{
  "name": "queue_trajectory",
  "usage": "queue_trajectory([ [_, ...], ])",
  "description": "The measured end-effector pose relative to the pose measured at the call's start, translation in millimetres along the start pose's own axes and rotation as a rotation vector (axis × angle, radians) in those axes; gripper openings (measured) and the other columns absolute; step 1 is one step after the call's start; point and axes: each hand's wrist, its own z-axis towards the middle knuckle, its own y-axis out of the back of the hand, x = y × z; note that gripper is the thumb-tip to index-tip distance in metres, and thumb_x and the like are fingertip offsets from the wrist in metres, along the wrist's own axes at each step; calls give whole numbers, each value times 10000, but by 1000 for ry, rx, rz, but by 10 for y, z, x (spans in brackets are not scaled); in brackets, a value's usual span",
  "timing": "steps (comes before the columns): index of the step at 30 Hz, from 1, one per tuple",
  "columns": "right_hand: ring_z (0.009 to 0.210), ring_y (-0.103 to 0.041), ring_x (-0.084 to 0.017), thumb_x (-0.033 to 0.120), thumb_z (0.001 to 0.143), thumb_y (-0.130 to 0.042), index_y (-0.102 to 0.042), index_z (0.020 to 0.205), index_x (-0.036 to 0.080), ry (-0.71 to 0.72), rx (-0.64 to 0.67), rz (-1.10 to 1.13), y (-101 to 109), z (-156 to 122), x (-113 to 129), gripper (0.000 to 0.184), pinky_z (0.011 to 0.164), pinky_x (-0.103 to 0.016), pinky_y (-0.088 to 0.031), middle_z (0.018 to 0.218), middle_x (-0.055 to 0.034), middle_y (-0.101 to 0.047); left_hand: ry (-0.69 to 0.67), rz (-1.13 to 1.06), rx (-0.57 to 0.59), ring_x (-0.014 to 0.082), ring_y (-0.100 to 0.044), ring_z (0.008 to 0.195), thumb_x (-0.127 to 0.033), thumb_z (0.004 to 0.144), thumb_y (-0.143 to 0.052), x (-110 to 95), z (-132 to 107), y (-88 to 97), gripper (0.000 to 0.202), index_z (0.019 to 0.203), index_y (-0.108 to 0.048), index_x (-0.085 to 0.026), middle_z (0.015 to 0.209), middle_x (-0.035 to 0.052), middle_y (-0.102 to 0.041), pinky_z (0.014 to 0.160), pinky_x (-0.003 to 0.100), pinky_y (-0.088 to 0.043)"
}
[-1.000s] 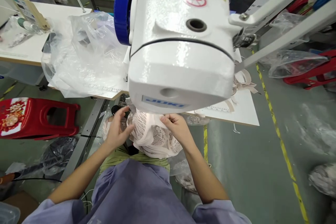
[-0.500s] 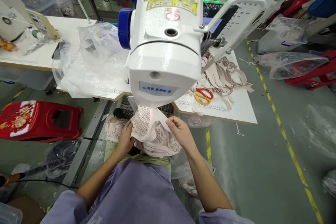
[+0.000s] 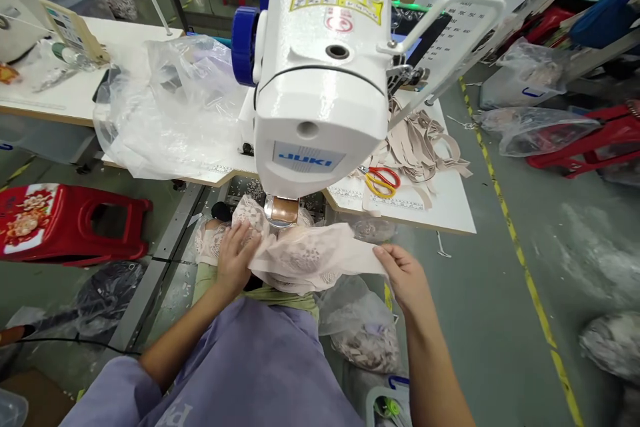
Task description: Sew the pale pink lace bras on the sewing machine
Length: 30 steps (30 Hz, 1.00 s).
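We see one piece of pale lace fabric (image 3: 313, 257) stretched just off the front edge of the bench (image 3: 450, 207), below the head of the single white sewing machine (image 3: 320, 93), its long axis running left to right. Our left hand (image 3: 233, 260) presses flat on its left end with fingers spread, while our right hand (image 3: 407, 277) keeps its grip pinched on the right corner. One pair of red-and-yellow scissors (image 3: 383, 180) lies on the bench beside a heap of beige straps (image 3: 420, 147).
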Motion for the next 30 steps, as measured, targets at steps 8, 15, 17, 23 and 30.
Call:
queue_trajectory([
  [8, 738, -609, -237, 457, 809, -578, -676, 835, 177, -49, 86, -569, 162, 208, -498, 299, 661, -329, -419, 833, -94, -680, -74, -6, 493, 387, -189, 1516, -275, 847, -714, -320, -222, -371, 703, 1490, -449, -176, 1639, 200, -192, 1179, 628, -282],
  [15, 906, -640, -223, 458, 955, -586, -653, 1094, 179, 613, -293, -55, -247, 242, 919, 319, 804, -366, -517, 1007, -103, -670, -102, -82, 322, 353, -270, 1491, -172, 881, -598, -239, -225, -291, 575, 1434, -441, -164, 1585, 214, -288, 1147, 589, -384],
  [17, 953, -625, -217, 358, 953, -631, -647, 1101, 199, 942, -446, -87, -312, 199, 1490, 217, 834, -364, -513, 1020, -89, -657, -106, -88, 259, 334, -317, 1473, -159, 918, -547, -229, -204, -232, 515, 1420, -436, -171, 1550, 216, -341, 1119, 559, -436],
  [23, 1125, -568, -239, 215, 931, -677, -643, 1233, 237, 1466, -692, -320, -416, 266, 2578, 305, 979, -418, -450, 1192, -98, -601, -6, -126, 220, 289, -361, 1459, -146, 964, -492, -197, -232, -3, 434, 1392, -471, -217, 1517, 171, -394, 1124, 516, -456],
  [30, 983, -569, -197, 171, 926, -680, -724, 983, 256, 1564, -734, -196, -444, 358, 2738, 112, 877, -372, -460, 1000, -50, -585, 67, -195, 177, 281, -386, 1451, -190, 997, -472, -180, -356, 157, 382, 1373, -510, -241, 1511, 151, -418, 1097, 502, -484],
])
